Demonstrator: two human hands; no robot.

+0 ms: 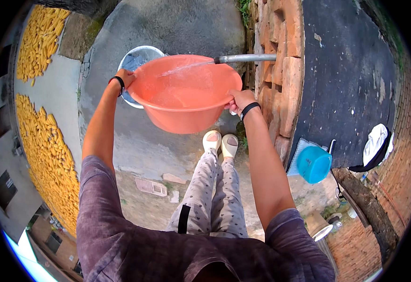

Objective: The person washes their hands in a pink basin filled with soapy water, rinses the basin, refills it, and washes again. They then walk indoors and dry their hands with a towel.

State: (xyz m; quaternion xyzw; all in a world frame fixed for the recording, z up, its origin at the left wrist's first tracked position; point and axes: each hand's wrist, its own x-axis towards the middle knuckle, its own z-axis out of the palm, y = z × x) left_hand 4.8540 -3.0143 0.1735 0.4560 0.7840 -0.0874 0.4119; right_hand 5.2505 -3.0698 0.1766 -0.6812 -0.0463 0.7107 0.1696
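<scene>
An orange plastic basin is held up off the ground between my two hands, tilted so that its inside shows. My left hand grips its left rim, and my right hand grips the right rim. From a metal pipe with a dark end, a stream of water runs into the basin, where some water moves about. Partly hidden behind the basin, a pale round tub on the concrete holds grey-blue cloth or water; which one I cannot tell.
A stacked brick wall edges a dark slab on the right. On the slab's near edge are a blue plastic container, a brush and white and black cloth. Corn cobs lie spread at left. A plastic washboard-like piece lies on the ground.
</scene>
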